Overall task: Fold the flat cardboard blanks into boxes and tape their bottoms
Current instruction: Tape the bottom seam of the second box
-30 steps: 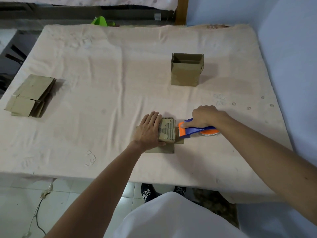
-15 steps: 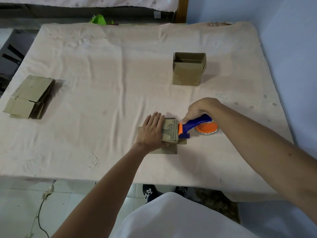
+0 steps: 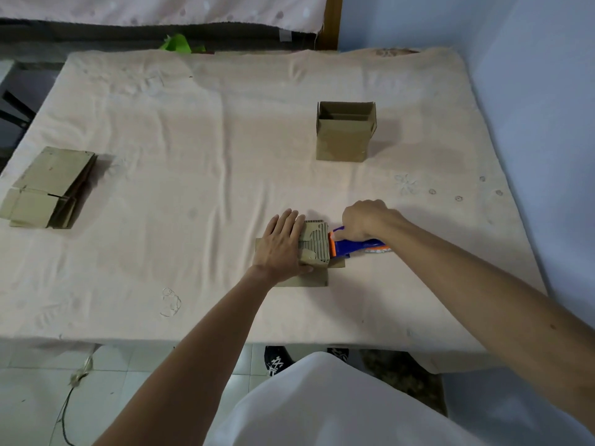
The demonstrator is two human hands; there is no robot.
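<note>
Head view, one frame. Table (image 3: 193, 149) covered with a pale cloth. Box in work (image 3: 315, 244): small cardboard box, near the front edge of the table, a little right of centre, closed flaps facing up, so nothing of its inside shows. Its upper face is ribbed and scuffed, and one loose flap (image 3: 336, 263) lies flat on the cloth at its right foot. Left hand (image 3: 281, 247) lies palm down on the left part of that face, fingers straight and together, thumb against the near side of the box. Right hand (image 3: 365, 222) has its fingers curled round the blue handle of a tape dispenser (image 3: 349, 246). The dispenser's orange front strip meets the right edge of the box top, and part of the roll shows behind the wrist. The hands are close together but do not touch, with the box top between them. Finished box (image 3: 343, 136): stands upright further back and to the right, well apart from the hands, top flaps open. Only inner cardboard walls are visible, and its floor cannot be seen from this angle. Stack of flat blanks (image 3: 45, 188): at the left edge of the table, slightly fanned. Green object (image 3: 177, 45) beyond the far edge, kind not clear. Blue wall (image 3: 531, 91) on the right.
</note>
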